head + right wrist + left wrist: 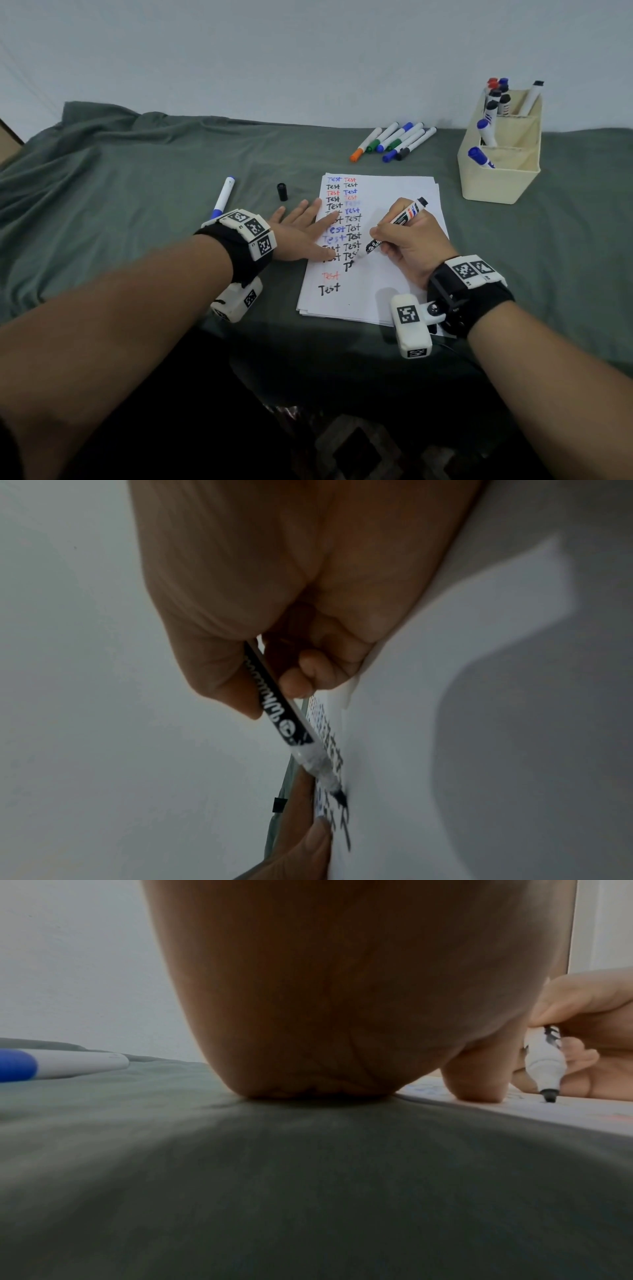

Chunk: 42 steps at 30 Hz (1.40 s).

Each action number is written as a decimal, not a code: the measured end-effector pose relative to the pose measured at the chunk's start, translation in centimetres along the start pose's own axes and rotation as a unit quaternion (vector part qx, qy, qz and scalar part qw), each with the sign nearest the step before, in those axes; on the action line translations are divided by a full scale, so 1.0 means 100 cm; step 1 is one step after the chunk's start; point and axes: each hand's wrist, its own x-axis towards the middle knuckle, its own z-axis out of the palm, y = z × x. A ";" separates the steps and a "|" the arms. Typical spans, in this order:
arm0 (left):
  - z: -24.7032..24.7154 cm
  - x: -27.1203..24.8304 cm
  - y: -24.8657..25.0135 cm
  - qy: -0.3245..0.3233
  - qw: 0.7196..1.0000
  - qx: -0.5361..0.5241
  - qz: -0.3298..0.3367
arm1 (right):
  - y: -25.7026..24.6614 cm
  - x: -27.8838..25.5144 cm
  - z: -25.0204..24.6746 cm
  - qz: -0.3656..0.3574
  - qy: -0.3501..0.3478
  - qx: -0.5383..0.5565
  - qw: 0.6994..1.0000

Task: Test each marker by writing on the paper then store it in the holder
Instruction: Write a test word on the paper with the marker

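Note:
My right hand (407, 236) grips an uncapped black marker (394, 229) and its tip touches the white paper (387, 287), beside two columns of written "Test" words. The wrist views show the marker (291, 723) held between thumb and fingers, with its black tip (550, 1096) on the sheet. My left hand (301, 229) lies flat with straight fingers, pressing on the paper's left edge. The marker's black cap (282, 192) stands on the cloth just beyond the left hand. A cream holder (500, 161) at the right back contains several markers.
A blue-capped marker (223, 197) lies on the green cloth left of my left hand. Several loose markers (394, 140) lie in a row behind the paper. A white wall rises behind the cloth-covered table (137, 164).

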 end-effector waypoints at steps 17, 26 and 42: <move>0.001 0.001 -0.002 0.001 1.000 -0.006 0.003 | 0.005 0.004 -0.004 -0.007 0.008 0.006 1.000; 0.000 -0.002 0.000 0.000 1.000 -0.009 0.003 | 0.005 0.003 -0.004 -0.017 0.024 0.021 0.999; 0.001 0.001 -0.002 0.009 1.000 -0.010 0.012 | 0.006 0.004 -0.005 -0.012 0.022 0.021 0.999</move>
